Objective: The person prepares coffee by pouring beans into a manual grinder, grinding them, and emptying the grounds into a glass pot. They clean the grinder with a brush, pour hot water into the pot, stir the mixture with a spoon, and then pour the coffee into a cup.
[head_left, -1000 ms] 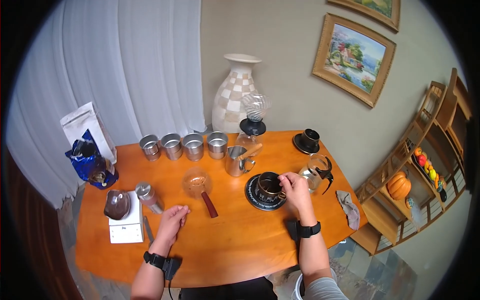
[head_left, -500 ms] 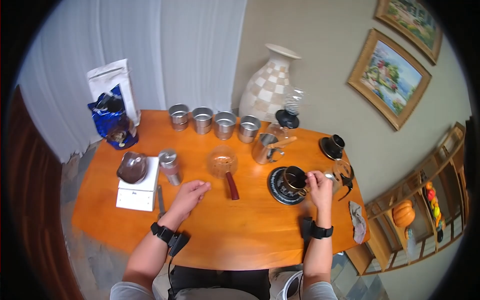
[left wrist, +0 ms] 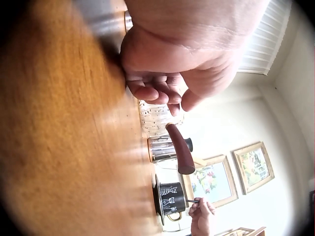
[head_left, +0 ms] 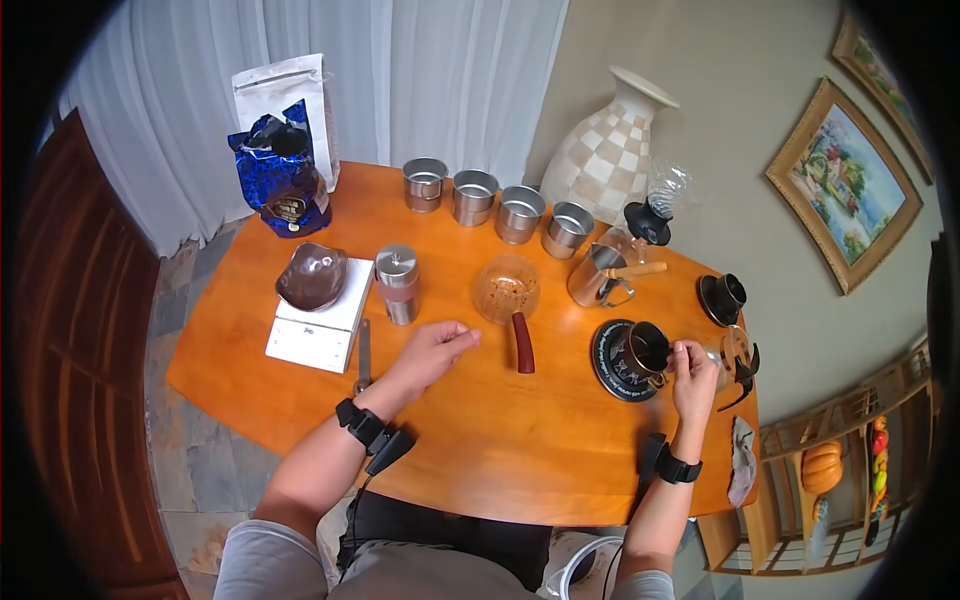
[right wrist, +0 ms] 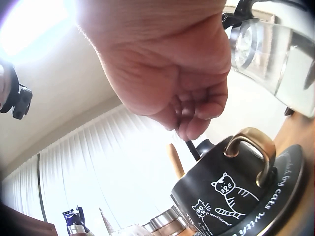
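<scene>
My right hand (head_left: 694, 380) pinches a thin dark handle (right wrist: 193, 150) between thumb and fingertips, its lower end hidden inside a black cup (right wrist: 221, 191). White cat drawings and a gold handle mark the cup, which stands on a black saucer (head_left: 610, 376) with white lettering. Loosely curled, my left hand (head_left: 432, 355) lies low over the table, holding nothing. Beyond its fingertips is a small glass pan (head_left: 505, 290) with brown specks and a dark red handle (head_left: 523, 345).
Left are a white scale (head_left: 312, 340) bearing a brown bowl (head_left: 312, 277), a grinder (head_left: 398, 285) and a blue bag (head_left: 280, 180). Several metal canisters (head_left: 521, 215) line the back. A metal pitcher (head_left: 592, 280), a glass carafe (head_left: 735, 355) and a cloth (head_left: 742, 460) are right.
The head view has swung left, shifting the table rightward in the picture. My right hand stays at the cup with the handle pinched; my left hand keeps its loose curl.
</scene>
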Tool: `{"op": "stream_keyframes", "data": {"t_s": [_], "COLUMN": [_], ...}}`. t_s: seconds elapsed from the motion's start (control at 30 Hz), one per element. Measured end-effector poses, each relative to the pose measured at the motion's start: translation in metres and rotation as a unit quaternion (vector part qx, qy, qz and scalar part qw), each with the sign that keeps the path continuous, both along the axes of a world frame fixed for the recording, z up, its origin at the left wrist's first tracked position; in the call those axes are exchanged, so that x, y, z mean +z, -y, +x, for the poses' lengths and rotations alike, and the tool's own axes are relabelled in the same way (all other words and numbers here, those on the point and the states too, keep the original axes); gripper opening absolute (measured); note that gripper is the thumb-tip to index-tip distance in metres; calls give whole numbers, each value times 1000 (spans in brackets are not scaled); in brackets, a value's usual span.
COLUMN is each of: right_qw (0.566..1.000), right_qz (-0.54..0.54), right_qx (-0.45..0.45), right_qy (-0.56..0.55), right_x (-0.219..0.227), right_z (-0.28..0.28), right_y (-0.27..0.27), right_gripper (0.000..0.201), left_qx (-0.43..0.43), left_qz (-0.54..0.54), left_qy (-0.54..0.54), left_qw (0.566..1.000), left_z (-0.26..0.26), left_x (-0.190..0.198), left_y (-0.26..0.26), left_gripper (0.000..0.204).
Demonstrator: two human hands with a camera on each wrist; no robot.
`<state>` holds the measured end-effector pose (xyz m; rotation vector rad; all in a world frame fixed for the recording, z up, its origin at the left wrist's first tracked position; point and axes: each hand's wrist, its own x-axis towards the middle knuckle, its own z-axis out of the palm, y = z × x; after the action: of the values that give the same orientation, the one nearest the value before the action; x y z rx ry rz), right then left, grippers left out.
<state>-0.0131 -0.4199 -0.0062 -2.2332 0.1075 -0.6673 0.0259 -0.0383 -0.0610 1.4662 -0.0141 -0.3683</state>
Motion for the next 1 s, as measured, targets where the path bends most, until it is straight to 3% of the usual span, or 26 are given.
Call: {"op": "stream_keyframes", "data": {"t_s": [0.57,0.63,0.7,1.0], "right_qw": [1000,998,999,997], "right_qz": [-6,-55,-8,-29], "right_qx": [-10,-27,-29,-4], "right_qy": [0,-2,-14,66], "right_x": [-3,4,5,10], "right_z": [1,-3,-3,-7], "right_y": [1,-1,-3,-2], "right_gripper": [26,23,21,19], "left_qx": [-2,-7,6,3], "left_qz": [8,3,-5,-7], "left_qy": [27,23,22,33], "left_qw": [1000,1000,1000,999], "left_z": [-2,-2,-1,0], "left_x": [3,0,0,-2], "left_y": [1,-1,-1,5], "left_gripper": [22,21,21,20]}}
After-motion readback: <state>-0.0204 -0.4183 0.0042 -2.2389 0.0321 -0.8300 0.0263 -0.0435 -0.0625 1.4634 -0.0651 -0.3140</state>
